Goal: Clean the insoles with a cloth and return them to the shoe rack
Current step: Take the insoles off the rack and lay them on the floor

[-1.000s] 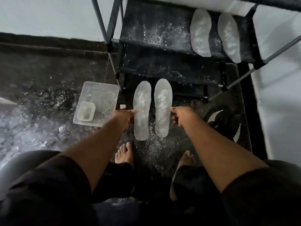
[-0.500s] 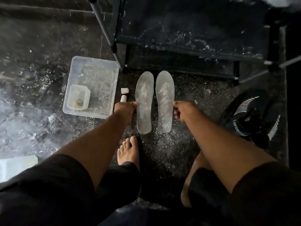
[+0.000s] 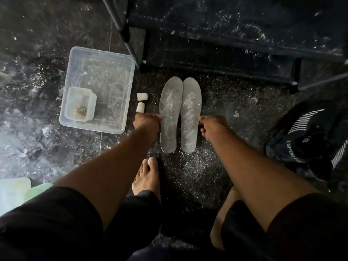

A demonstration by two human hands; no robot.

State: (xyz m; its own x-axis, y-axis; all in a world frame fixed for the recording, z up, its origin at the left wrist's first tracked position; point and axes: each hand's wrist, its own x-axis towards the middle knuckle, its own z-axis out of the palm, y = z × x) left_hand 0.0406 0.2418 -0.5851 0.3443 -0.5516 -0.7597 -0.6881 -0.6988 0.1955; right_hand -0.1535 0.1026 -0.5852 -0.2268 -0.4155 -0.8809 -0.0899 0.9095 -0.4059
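Far left on the floor I see a clear tub (image 3: 98, 89) holding a smaller cup (image 3: 80, 104), and just right of it two small white pieces (image 3: 141, 102). My left hand (image 3: 146, 121) pinches the outer edge of the left insole (image 3: 170, 114) at about mid-length, fingers curled onto it. That insole lies beside the right insole (image 3: 190, 114), the pair almost touching. Both run with their long axes near to far, toes toward the rack (image 3: 235, 40), which stands just beyond them. My right hand (image 3: 211, 126) likewise clamps the outer edge of the right insole. Whether the insoles rest on the floor or hang just above it, I cannot tell. Each hand is nearest its own insole, so I judge the coming move turns on that. I see no cloth for certain. A black shoe (image 3: 310, 140) lies far right.
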